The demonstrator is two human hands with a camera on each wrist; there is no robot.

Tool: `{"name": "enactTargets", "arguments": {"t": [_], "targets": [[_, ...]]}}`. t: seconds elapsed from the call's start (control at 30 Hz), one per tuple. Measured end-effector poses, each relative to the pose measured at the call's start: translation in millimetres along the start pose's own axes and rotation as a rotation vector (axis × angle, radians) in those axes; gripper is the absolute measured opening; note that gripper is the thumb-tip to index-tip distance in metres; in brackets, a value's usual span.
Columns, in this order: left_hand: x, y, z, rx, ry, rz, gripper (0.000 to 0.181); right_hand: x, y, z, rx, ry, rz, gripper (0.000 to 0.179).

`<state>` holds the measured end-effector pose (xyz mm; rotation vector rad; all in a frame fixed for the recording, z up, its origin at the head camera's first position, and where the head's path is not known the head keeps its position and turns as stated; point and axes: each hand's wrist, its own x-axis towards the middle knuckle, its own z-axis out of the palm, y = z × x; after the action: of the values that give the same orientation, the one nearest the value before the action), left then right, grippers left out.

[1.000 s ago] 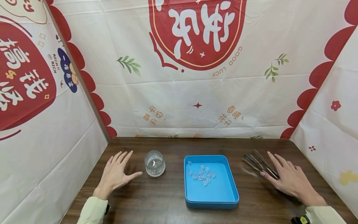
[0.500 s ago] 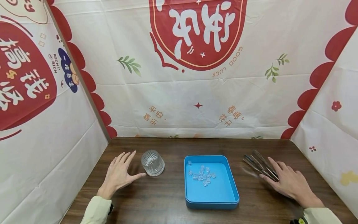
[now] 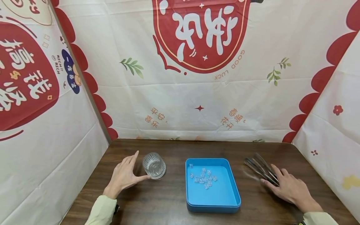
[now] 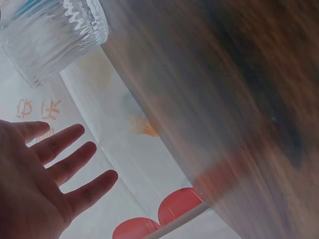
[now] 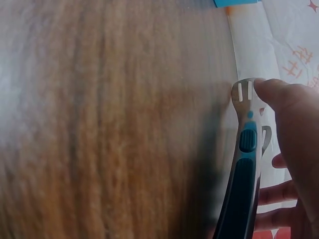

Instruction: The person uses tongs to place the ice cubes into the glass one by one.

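Note:
My left hand (image 3: 122, 175) is beside a clear ribbed glass (image 3: 154, 165), its thumb tip right at the glass's lower edge and the other fingers extended to the left of it. In the left wrist view the fingers of that hand (image 4: 47, 181) are spread, with the glass (image 4: 55, 40) above them. At the right, my right hand (image 3: 292, 189) straddles the handle end of metal tongs (image 3: 258, 167), thumb on the near side and index finger on the far side. The right wrist view shows teal inlays on the tongs (image 5: 247, 142), and the thumb tip overlaps their slotted end.
Between the hands stands a shallow blue tray (image 3: 213, 207) with several small clear cubes (image 3: 205, 179) in its back left part. A brown wooden table (image 3: 166, 200) carries everything. Printed white cloth (image 3: 180, 93) walls off the back and both sides.
My left hand has moved right, bringing its thumb up to the glass. The right hand has drawn slightly nearer over the tongs' handle end. The head view has shifted a little.

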<state>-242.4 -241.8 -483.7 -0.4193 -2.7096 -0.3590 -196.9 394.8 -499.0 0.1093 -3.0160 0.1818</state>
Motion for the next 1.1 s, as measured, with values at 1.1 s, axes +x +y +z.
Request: {"name": "enactTargets", "arguments": {"t": [1.1], "targets": [[14.1, 18.6, 15.0, -0.146, -0.141, -0.077, 0.134, 4.4, -2, 6, 0.012, -0.109, 0.053, 0.095]]}}
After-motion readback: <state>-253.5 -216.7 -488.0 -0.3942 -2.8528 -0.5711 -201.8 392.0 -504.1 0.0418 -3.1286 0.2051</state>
